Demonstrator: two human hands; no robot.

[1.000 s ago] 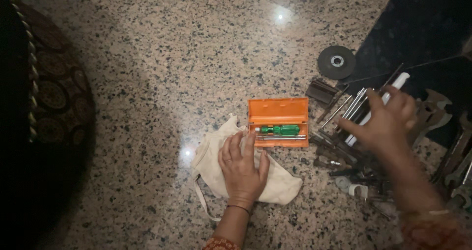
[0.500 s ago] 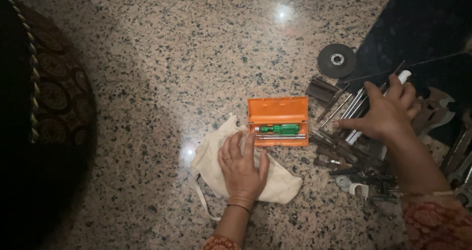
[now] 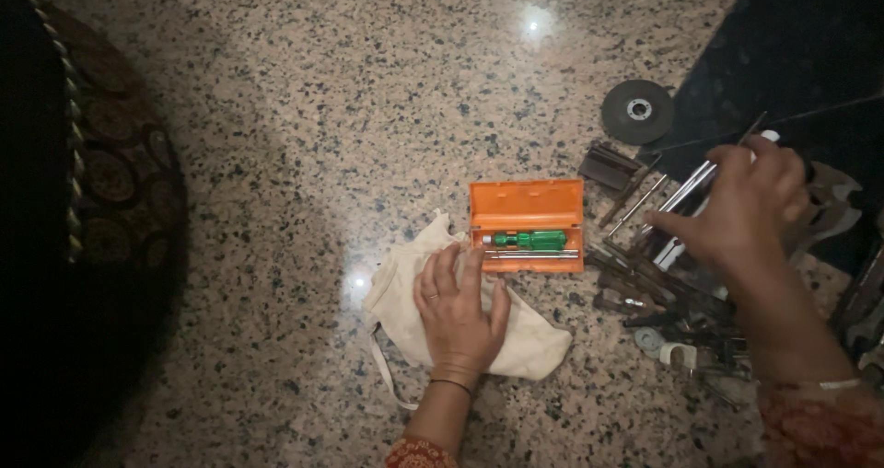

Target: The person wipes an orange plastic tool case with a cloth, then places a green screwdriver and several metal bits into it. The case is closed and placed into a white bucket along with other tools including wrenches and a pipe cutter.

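My left hand (image 3: pixel 459 313) is still lying flat, fingers spread, on the cream cloth bag (image 3: pixel 405 293) just below the open orange case (image 3: pixel 527 224). My right hand (image 3: pixel 746 212) is now lifting higher than a moment ago, fingers closing around long metal rods (image 3: pixel 686 187) from the tool pile (image 3: pixel 663 293)

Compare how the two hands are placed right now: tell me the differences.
The left hand lies flat, fingers spread, palm down on the cream cloth bag; the right hand is raised over the pile of metal tools, fingers curled around thin metal rods. The left holds nothing. Both wear a wrist bangle.
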